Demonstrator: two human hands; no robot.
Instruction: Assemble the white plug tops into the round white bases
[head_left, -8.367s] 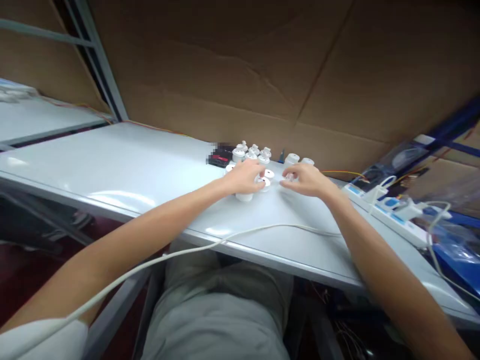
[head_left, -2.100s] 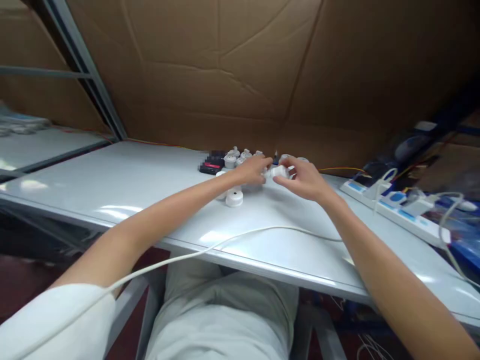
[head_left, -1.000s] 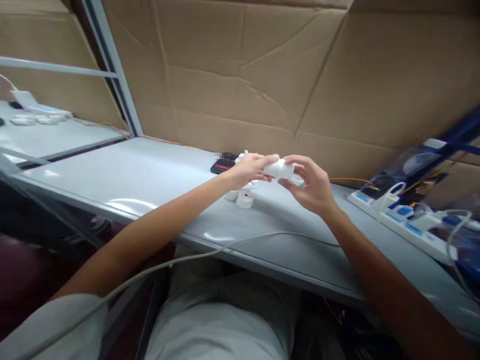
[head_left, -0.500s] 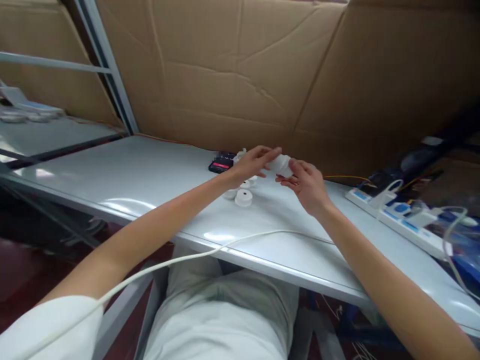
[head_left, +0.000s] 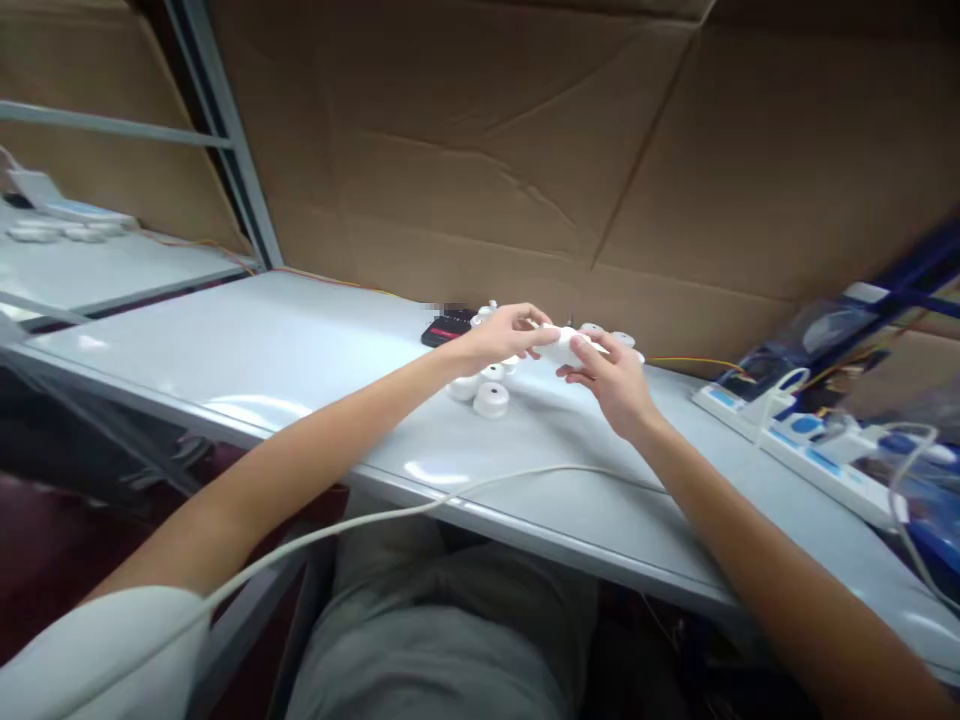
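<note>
White and smooth, the rounded piece (head_left: 562,344) is just right of centre in the frame, raised above the glossy grey table (head_left: 360,350). We pinch its left end with the thumb and fingers of our left hand (head_left: 517,336), and our right hand (head_left: 611,380) grips its right end, its fingers narrowed around it.

Just below our left hand we see squat white caps (head_left: 491,400), round, the nearest with a small dark hole in its top. Our hands partly hide the white pieces behind them. Left of these lies a flat black device (head_left: 447,330) with a red bar (its lettering is too small and blurred for us to read).

Creased brown cardboard (head_left: 450,200) walls off the back. At the right of the frame, a white power strip (head_left: 802,455) with blue patches carries plugs, near crinkled clear plastic (head_left: 930,500). Across the lower middle, a pale cable (head_left: 420,507) crosses the table's front edge, in front of us.
</note>
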